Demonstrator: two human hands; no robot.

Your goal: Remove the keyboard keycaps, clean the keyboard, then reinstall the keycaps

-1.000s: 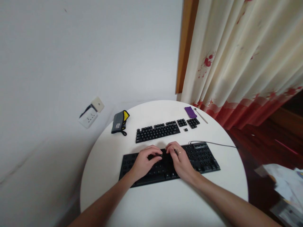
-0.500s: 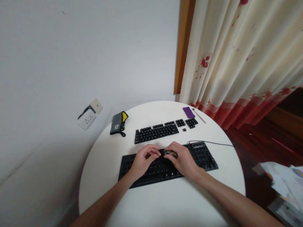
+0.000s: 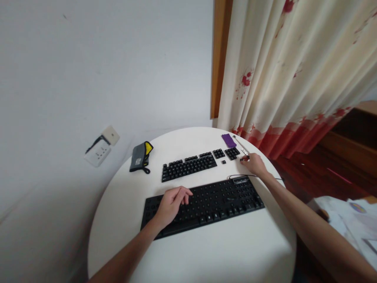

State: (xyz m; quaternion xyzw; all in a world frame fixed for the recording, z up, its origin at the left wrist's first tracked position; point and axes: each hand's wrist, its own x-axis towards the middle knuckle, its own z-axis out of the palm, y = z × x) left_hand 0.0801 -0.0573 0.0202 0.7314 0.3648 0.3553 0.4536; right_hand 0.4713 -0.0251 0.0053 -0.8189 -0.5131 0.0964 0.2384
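My left hand (image 3: 173, 200) rests over the left half of a black keyboard (image 3: 218, 198). Its fingers are loosely bent and slightly apart, with nothing visible in them. Much of the keyboard's key area looks stripped of its caps, showing small switches; several caps remain along the front edge. Out at the right side of the table, my right hand (image 3: 253, 163) pinches a small dark keycap puller (image 3: 245, 158) with thin silvery wires. Just left of that hand are the loose black keycaps (image 3: 190, 167), laid out in keyboard order, and one single keycap (image 3: 224, 162).
A purple cloth (image 3: 229, 140) and a thin brush (image 3: 240, 143) lie at the back right of the round white table (image 3: 188, 259). A grey-and-yellow pouch (image 3: 140, 157) sits at the back left. The keyboard's cable (image 3: 265, 177) runs off right. Wall and curtain stand behind.
My right hand has moved from the keyboard to the table's right side, still holding the keycap puller. My left hand stays on the keyboard, its fingers lowered. The view has shifted slightly right.
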